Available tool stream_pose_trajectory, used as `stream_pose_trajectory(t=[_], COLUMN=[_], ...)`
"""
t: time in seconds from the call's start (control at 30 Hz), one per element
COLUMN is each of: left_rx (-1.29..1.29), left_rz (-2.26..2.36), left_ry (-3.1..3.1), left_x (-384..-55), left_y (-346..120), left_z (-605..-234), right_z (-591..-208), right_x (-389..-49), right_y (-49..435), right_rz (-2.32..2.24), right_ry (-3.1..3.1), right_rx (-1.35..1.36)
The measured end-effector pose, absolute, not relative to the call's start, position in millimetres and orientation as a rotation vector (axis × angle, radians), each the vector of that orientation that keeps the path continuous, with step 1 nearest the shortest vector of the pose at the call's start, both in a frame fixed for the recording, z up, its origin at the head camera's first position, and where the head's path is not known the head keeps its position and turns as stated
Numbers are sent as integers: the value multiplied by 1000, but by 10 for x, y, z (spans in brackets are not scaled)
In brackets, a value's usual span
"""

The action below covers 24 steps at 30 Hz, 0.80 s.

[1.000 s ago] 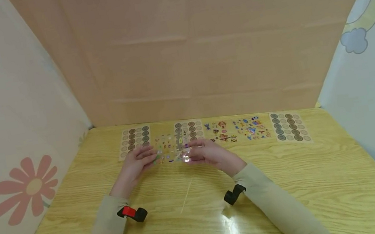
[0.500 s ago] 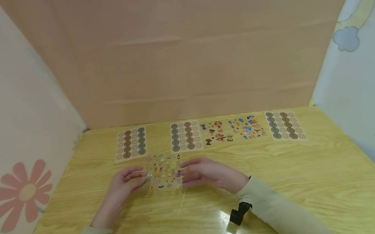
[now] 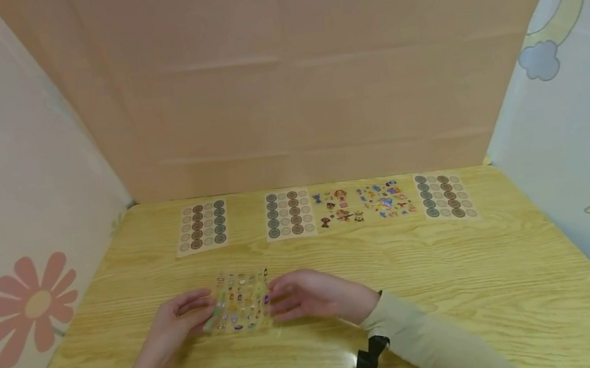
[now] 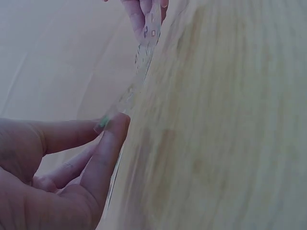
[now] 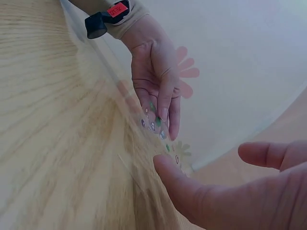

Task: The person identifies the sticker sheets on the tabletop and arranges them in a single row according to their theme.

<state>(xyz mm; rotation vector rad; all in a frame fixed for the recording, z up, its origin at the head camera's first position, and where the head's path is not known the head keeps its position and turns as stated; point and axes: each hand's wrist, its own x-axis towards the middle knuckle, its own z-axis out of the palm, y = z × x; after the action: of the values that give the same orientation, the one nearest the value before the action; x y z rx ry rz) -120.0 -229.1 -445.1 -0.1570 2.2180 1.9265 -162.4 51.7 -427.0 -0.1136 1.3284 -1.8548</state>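
A clear sticker sheet (image 3: pixel 245 302) printed with several small colourful pictures is held tilted above the table, left of the middle. My left hand (image 3: pixel 180 319) pinches its left edge between thumb and fingers; in the left wrist view the thumb (image 4: pixel 108 153) lies against the near corner. At the opposite edge is my right hand (image 3: pixel 318 296), its fingertips right beside the sheet. The right wrist view shows that hand's thumb (image 5: pixel 184 184) and a finger (image 5: pixel 266 154) spread apart, with the sheet's printed stickers (image 5: pixel 154 125) beyond them.
Along the back of the wooden table (image 3: pixel 403 282) lie a left sheet of round stickers (image 3: pixel 202 226), a middle one (image 3: pixel 289 214) and a right one (image 3: pixel 444 196). Clear sheets with cartoon figures (image 3: pixel 341 207) and blue-toned figures (image 3: pixel 387 200) lie between. A plain backdrop (image 3: pixel 279 83) rises behind.
Both hands have brought the clear sticker sheet from over the back row toward the front left. The right hand's fingers now stand at the sheet's right edge; the middle round-sticker sheet is uncovered.
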Motion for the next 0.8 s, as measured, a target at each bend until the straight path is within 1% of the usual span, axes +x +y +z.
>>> stream_pose_trajectory(t=[0.33, 0.53, 0.8], left_rx=[-224, -295, -302], left_rz=[1950, 1845, 1744], left_ry=[2261, 2410, 2521], left_x=[-1029, -946, -872], left_y=[-2500, -2577, -2680], left_z=[-4503, -4499, -4487], right_z=[-4208, -4215, -4230], right_x=[-1540, -1504, -1493], right_y=[271, 132, 1], right_rz=[-1876, -1859, -1836], right_ry=[1296, 1311, 1313], right_rx=[-92, -118, -131])
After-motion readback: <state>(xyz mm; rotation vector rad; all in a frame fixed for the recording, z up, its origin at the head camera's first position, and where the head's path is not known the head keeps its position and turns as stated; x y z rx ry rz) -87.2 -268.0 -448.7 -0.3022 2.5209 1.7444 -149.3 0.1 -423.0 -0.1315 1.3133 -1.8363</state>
